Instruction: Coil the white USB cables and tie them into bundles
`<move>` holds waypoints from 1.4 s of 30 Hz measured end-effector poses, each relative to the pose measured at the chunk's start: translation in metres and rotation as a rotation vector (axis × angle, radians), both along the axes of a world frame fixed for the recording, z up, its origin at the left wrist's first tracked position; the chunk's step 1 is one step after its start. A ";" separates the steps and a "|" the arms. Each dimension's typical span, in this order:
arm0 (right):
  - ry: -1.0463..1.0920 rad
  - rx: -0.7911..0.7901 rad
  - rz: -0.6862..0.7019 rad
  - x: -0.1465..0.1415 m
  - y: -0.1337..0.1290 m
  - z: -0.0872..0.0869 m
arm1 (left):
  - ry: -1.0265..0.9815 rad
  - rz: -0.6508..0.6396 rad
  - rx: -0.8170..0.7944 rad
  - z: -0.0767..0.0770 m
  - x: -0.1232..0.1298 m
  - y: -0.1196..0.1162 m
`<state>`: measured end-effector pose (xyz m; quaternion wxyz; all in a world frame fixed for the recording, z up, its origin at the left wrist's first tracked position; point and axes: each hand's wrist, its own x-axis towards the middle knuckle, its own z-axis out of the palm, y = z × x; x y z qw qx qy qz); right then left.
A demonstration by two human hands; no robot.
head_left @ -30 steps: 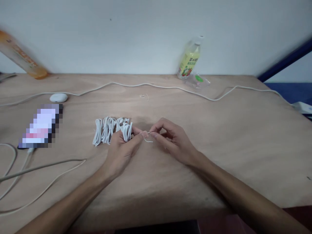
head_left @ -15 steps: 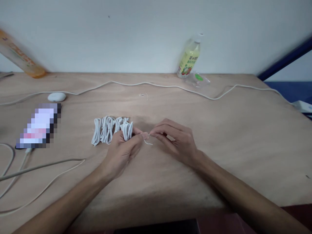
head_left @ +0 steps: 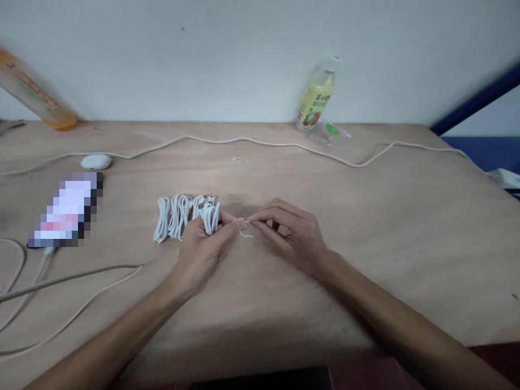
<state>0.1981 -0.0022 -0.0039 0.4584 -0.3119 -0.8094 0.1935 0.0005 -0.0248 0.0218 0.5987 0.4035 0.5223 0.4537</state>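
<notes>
My left hand (head_left: 201,246) is closed around a coiled white cable (head_left: 210,219), its thumb and fingertip pressed together at the right. Between the fingertips of both hands runs a short stretch of thin pale wire (head_left: 247,221). My right hand (head_left: 294,230) pinches the far end of it between thumb and forefinger. Below the left fingertips, a loose thin white end (head_left: 246,235) curves down and to the right. Several more coiled white cables (head_left: 162,219) lie side by side on the table, left of and behind my left hand.
A phone (head_left: 67,211) and a white earbud case (head_left: 96,161) lie at the left. Along the back runs a long white cord (head_left: 239,139). A yellow-green bottle (head_left: 317,100) and an orange bottle (head_left: 38,97) lean against the wall. Small wire scraps (head_left: 245,161) sit mid-table.
Slightly more of the thin wire shows between my fingertips. The held coil has shifted a little to the left. Both hands keep their grip.
</notes>
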 end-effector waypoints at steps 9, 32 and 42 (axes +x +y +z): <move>0.041 0.015 -0.032 -0.004 -0.003 -0.002 | -0.006 0.000 -0.014 -0.003 0.001 0.001; 0.406 -0.746 -0.008 -0.016 -0.010 0.005 | 0.305 0.127 0.281 0.001 -0.003 0.001; 0.513 -0.827 0.031 -0.017 -0.006 0.006 | 0.219 0.111 0.188 0.000 -0.002 0.000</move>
